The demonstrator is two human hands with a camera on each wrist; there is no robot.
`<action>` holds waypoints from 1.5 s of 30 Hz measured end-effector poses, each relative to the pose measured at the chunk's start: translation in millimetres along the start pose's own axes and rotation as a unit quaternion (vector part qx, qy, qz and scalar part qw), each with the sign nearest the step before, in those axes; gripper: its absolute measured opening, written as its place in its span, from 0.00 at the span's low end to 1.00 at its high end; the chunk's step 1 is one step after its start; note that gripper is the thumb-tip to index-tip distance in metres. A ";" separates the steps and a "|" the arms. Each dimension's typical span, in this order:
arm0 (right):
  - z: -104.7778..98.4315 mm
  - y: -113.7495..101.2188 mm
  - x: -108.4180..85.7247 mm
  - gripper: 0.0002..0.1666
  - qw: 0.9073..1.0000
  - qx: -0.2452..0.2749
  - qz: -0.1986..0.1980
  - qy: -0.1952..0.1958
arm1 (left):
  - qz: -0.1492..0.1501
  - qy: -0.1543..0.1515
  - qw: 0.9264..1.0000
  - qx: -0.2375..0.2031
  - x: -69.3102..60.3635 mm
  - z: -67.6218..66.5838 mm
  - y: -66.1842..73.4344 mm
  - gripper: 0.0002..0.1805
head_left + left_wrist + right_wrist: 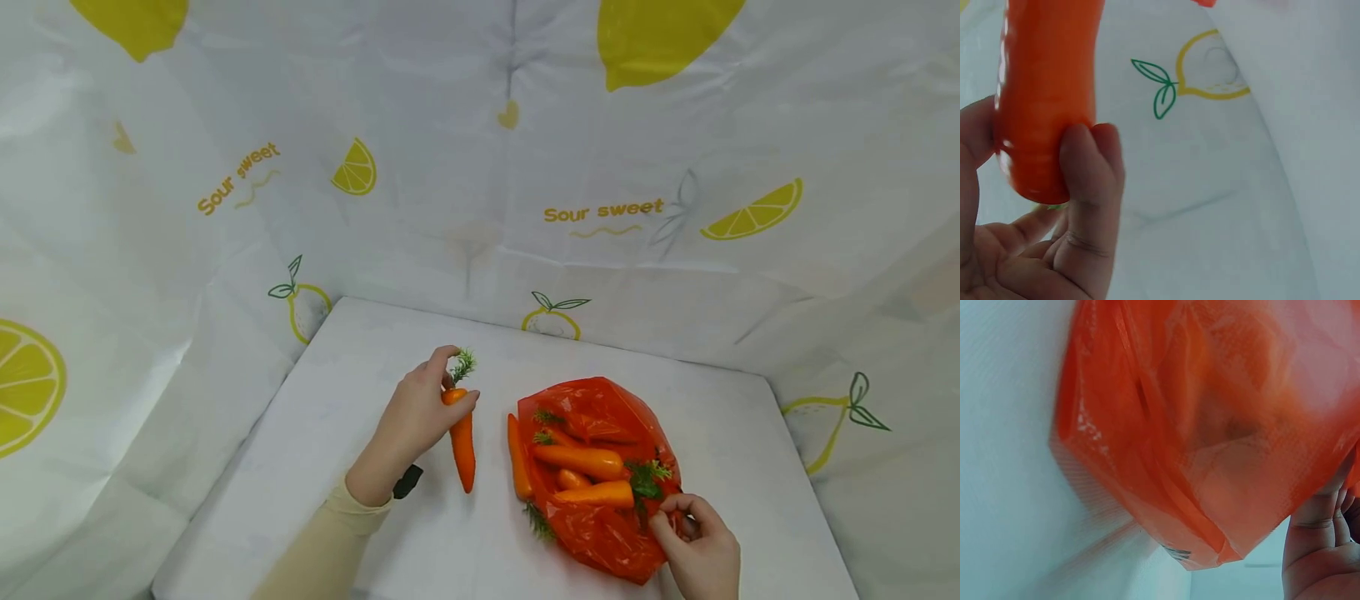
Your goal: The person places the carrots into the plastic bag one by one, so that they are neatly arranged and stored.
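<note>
My left hand (426, 408) pinches an orange carrot (463, 450) near its leafy top, with the tip pointing down, to the left of a red plastic bag. In the left wrist view the thumb and fingers press on the thick end of the carrot (1047, 94). The red plastic bag (607, 542) lies on its side with several carrots (581, 460) in its mouth. My right hand (701, 546) pinches the bag's edge at the lower right. The right wrist view shows the bag (1147, 456) up close, the fingertips partly hidden behind it.
Another carrot (517, 458) lies against the bag's left edge, green leaves toward me. The white table (360, 350) has lemon-printed cloth walls (450, 233) at its back and sides. A black band (407, 482) shows by my left wrist.
</note>
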State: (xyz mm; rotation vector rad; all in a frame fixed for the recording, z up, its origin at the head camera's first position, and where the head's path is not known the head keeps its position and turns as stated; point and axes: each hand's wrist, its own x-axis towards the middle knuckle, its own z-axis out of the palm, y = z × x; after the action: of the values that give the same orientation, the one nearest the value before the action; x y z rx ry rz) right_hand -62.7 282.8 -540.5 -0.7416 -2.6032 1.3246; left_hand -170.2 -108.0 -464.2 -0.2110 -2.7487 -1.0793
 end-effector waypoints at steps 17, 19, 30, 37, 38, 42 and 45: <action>0.7 -1.0 0.6 0.13 1.000 0.007 -0.006 -0.007 | 0.274 0.075 0.958 -0.048 16.4 23.5 44.5 0.40; 1.3 -0.2 1.2 0.13 1.000 0.008 -0.009 -0.008 | 0.307 0.080 0.948 -0.038 19.8 26.8 51.3 0.40; 2.4 2.2 0.7 0.14 1.000 0.007 0.008 -0.011 | 0.454 0.080 0.886 0.051 30.9 57.1 88.7 0.34; 1.8 3.1 1.8 0.13 1.000 -0.002 0.006 -0.006 | 0.512 0.041 0.854 0.086 30.1 84.0 108.0 0.25; 1.6 3.1 1.9 0.13 1.000 -0.001 0.002 -0.006 | 0.518 0.038 0.849 0.096 29.4 87.6 110.4 0.24; 0.4 2.5 1.5 0.13 1.000 0.006 0.000 -0.008 | 0.534 0.015 0.836 0.126 26.9 104.0 116.7 0.23; 0.0 1.1 0.8 0.13 1.000 0.011 0.009 -0.009 | 0.536 -0.015 0.833 0.132 25.4 116.3 118.6 0.22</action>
State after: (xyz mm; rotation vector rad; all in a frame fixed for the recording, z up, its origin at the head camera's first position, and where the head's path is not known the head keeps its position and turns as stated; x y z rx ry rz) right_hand -63.0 283.7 -541.4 -0.7549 -2.5973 1.3691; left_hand -185.0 59.4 -464.3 -1.4806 -2.1118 -0.3527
